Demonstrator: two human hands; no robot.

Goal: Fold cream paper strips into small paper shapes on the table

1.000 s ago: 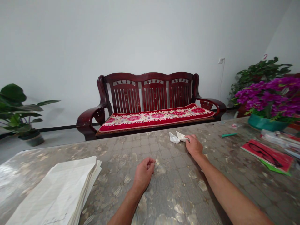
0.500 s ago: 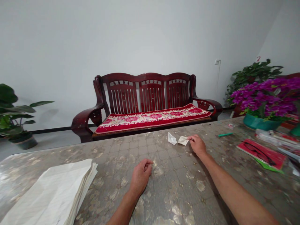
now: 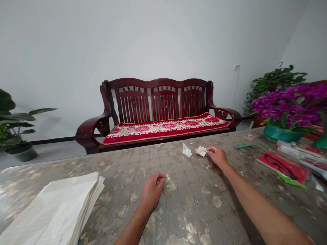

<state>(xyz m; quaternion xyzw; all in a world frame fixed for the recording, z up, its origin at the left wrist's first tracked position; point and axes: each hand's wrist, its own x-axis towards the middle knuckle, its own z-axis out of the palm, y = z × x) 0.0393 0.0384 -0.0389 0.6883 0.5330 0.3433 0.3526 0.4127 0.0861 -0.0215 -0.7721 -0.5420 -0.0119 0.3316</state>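
My right hand (image 3: pixel 217 156) lies on the far part of the table, its fingertips pinching the end of a small folded white paper (image 3: pixel 201 151). A second folded paper piece (image 3: pixel 186 150), pointed and white, sits just left of it, apart from my fingers. My left hand (image 3: pixel 152 190) rests on the patterned table cover (image 3: pixel 194 207) nearer to me, its fingers curled in and holding nothing. A thick stack of white paper sheets (image 3: pixel 58 211) lies at the lower left, beyond the reach of either hand's fingers.
Along the right of the table lie a green pen (image 3: pixel 244 146), a red booklet (image 3: pixel 282 167) with glasses on it, and plastic packets (image 3: pixel 298 149). A teal pot of purple flowers (image 3: pixel 283 134) stands behind them. A dark wooden bench (image 3: pixel 165 102) stands beyond the far edge.
My right hand has drawn the folded paper rightward, widening its gap from the other piece. The left hand stays nearly still, and the whole view has shifted slightly.
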